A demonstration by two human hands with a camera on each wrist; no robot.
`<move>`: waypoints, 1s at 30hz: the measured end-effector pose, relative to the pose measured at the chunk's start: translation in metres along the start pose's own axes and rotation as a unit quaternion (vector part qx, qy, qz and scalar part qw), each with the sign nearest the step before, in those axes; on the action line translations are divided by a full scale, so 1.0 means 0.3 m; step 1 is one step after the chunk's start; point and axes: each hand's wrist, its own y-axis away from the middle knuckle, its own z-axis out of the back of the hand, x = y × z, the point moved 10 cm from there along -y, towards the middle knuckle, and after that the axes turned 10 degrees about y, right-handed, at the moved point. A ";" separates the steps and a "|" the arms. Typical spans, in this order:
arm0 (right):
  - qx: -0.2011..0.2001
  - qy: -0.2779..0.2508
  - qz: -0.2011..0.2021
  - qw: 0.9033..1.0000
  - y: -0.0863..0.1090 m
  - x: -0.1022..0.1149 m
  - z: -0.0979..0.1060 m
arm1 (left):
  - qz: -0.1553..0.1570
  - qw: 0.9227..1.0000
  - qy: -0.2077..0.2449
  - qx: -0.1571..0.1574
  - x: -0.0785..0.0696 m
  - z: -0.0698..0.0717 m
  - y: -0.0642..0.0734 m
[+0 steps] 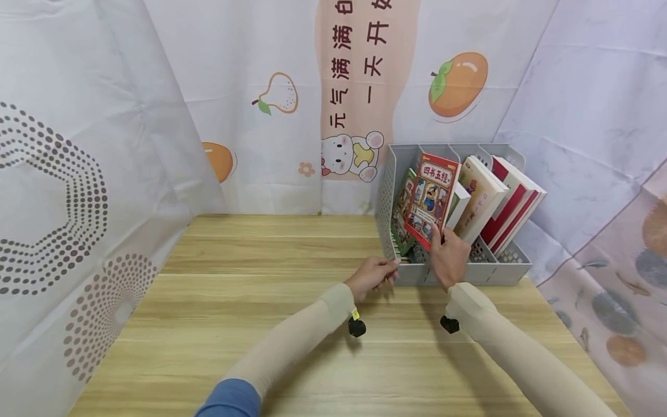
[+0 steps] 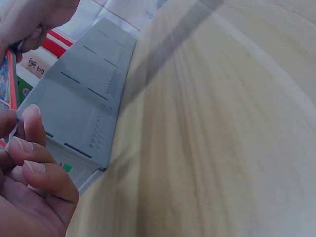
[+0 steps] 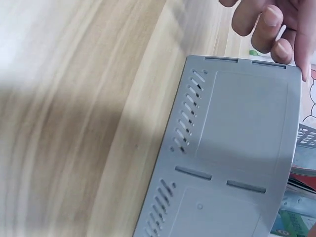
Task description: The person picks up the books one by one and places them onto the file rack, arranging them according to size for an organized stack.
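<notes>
My right hand (image 1: 449, 258) grips a red comic-style book (image 1: 431, 188) by its lower right edge. The book leans upright in the left part of a grey book organizer (image 1: 469, 275), overlapping a green-covered book (image 1: 401, 217) behind it. At the organizer's front left corner, my left hand (image 1: 373, 277) pinches the rim between thumb and finger. The left wrist view shows those curled fingers (image 2: 42, 173) beside the grey front wall (image 2: 84, 94). In the right wrist view the same hand (image 3: 276, 24) is at the corner; the right hand's own grip is mostly out of that view.
Right of the red book, a cream-covered book (image 1: 469, 197) and several red and white books (image 1: 513, 202) lean in other compartments. The organizer stands on a wooden table (image 1: 250, 301) against a printed curtain (image 1: 292, 46); another curtain (image 1: 615, 116) hangs at the right.
</notes>
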 end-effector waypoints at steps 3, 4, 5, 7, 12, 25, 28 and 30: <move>0.002 0.006 0.019 1.000 -0.017 0.027 -0.025 | 0.003 1.000 -0.006 -0.011 -0.017 0.012 -0.005; 0.006 0.011 0.023 1.000 -0.023 0.034 -0.036 | 0.004 1.000 -0.009 -0.017 -0.021 0.016 -0.006; 0.011 0.015 0.026 0.999 -0.030 0.039 -0.047 | 0.003 1.000 -0.011 -0.025 -0.025 0.019 -0.006; 0.023 0.024 0.027 0.999 -0.041 0.046 -0.071 | 0.001 0.999 -0.008 -0.038 -0.030 0.022 -0.004; 0.056 0.049 0.002 0.997 -0.049 0.035 -0.125 | 0.005 0.999 0.012 -0.043 -0.028 -0.007 0.007; 0.253 0.084 0.047 0.963 -0.050 0.060 -0.256 | 0.018 0.998 0.002 -0.058 -0.033 -0.018 0.021; 0.299 0.073 0.043 0.950 -0.048 0.061 -0.276 | 0.021 0.998 0.000 -0.060 -0.034 -0.018 0.022; 0.317 0.052 0.032 0.946 -0.048 0.062 -0.280 | 0.019 0.998 -0.001 -0.066 -0.037 -0.015 0.020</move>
